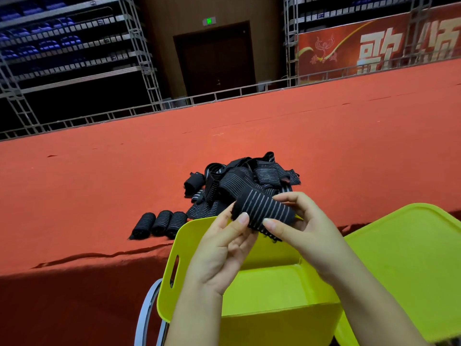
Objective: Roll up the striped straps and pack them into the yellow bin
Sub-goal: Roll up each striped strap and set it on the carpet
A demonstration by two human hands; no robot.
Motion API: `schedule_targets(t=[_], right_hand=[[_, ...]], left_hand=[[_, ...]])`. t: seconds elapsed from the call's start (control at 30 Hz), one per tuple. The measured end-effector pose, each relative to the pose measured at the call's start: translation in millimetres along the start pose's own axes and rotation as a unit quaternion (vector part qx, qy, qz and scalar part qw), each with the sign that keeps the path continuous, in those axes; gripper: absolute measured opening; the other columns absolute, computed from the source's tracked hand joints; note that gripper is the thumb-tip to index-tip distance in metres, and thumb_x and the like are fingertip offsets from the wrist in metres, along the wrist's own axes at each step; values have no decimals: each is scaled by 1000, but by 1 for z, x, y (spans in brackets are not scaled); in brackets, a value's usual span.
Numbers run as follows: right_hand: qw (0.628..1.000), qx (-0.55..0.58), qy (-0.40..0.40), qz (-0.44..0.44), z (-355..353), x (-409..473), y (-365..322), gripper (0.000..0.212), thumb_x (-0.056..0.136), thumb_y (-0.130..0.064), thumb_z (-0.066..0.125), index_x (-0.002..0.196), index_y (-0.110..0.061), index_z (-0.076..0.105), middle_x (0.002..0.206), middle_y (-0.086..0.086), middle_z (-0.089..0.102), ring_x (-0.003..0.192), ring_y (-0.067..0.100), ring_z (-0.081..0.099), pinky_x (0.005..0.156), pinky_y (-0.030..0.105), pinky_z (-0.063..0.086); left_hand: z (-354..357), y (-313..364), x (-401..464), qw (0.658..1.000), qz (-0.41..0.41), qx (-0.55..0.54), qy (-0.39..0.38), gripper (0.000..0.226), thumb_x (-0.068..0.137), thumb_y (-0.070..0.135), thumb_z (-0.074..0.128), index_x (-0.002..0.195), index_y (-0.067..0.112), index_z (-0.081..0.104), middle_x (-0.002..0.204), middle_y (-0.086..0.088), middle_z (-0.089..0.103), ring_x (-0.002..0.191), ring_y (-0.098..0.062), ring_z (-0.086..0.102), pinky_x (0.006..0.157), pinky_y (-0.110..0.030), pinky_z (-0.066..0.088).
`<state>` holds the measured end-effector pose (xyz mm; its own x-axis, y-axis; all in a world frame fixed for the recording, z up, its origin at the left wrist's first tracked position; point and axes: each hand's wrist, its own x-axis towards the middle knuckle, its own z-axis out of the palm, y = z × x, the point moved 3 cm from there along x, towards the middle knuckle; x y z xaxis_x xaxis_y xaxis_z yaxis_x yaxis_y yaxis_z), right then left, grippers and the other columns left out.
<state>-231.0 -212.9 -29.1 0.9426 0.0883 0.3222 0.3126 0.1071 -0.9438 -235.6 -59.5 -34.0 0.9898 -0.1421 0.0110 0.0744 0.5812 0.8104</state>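
Pinching from both sides, the person's fingers were curled around a partly rolled striped strap (pixel 264 213): the left hand (pixel 224 248) had its thumb on the near edge of the roll, and the right hand (pixel 301 228) had its thumb pressed on the front with the other fingers wrapped behind. The roll was held in the air just above the far rim of the open yellow bin (pixel 269 285), whose inside I could see only in part. A loose tail of the strap hung below the right thumb.

Beside the bin on the right stood a yellow lid (pixel 409 258). Beyond the hands, three finished rolls (pixel 159 224) lay side by side, touching, near the edge of the red-carpeted platform (pixel 99 176), and a tangled pile of unrolled straps (pixel 244 178) lay just behind them. A grey metal hoop (pixel 147 315) curved below the bin's left side.

Farther off, a metal railing (pixel 174 103) ran along the back of the platform, with scaffold-like seating racks (pixel 74 53), a dark double door (pixel 217 58) under a green exit sign (pixel 209 21), and a red banner (pixel 374 46).

Each strap was black elastic with thin pale stripes running lengthwise.
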Motion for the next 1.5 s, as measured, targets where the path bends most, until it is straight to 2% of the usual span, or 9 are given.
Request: schedule_targets(t=[0.23,0.4,0.6,0.77,0.93,1.17,1.33,1.43,1.5], right_hand=[[998,-65,-9,16,8,3,12,38,74,-15,79,103,-33,60,97,-14,68,95,7,63,82,26,53],[998,-37,-28,37,14,5,16,40,73,-20,79,106,-31,59,97,-10,70,92,4,64,76,19,51],[994,-30,-76,77,20,22,10,40,77,-16,77,111,-28,60,102,-8,72,95,2,66,75,17,53],[980,1,-128,154,30,47,14,37,80,-20,74,112,-30,59,105,-9,70,99,5,66,80,29,53],[968,-6,-152,200,50,77,28,37,80,-25,75,114,-23,61,111,-6,68,98,9,66,75,26,52],[960,-73,-135,233,59,119,55,37,85,-28,71,118,-18,58,116,3,61,90,13,67,68,23,54],[957,-104,-141,230,58,134,71,26,88,-27,67,111,-19,60,105,3,65,87,13,68,75,28,56],[956,-111,-140,234,55,138,79,21,87,-26,67,106,-21,61,98,2,67,82,11,68,73,26,55],[954,-111,-139,241,52,139,84,19,87,-25,67,105,-21,61,99,5,68,79,10,68,69,24,54]], left_hand=[[-10,3,1,994,54,83,38,28,72,9,67,99,6,63,92,-6,73,83,-13,70,68,-20,55],[-9,8,1,971,82,222,23,46,68,13,85,108,10,62,102,-8,73,99,-22,67,89,-39,52],[-16,20,8,955,24,291,-45,58,70,18,77,124,27,57,108,-13,72,104,-30,66,96,-49,48],[-28,45,22,940,0,339,-39,47,72,22,75,112,45,66,110,-6,72,106,-27,67,97,-44,50],[-53,61,44,939,-43,341,-10,59,75,19,79,128,34,59,114,-8,70,105,-29,68,94,-41,51],[-136,91,97,935,-34,323,141,37,94,8,58,128,22,60,112,-6,72,97,-25,68,88,-40,54],[-189,110,153,915,-4,309,262,33,95,4,54,125,16,56,98,-10,63,78,-24,60,47,-26,52],[-210,109,186,903,-11,307,300,27,96,5,52,121,13,49,93,-10,58,78,-26,59,69,-43,55],[-226,105,206,894,-19,317,315,23,95,6,51,117,11,46,93,-11,56,76,-26,57,73,-45,52]])
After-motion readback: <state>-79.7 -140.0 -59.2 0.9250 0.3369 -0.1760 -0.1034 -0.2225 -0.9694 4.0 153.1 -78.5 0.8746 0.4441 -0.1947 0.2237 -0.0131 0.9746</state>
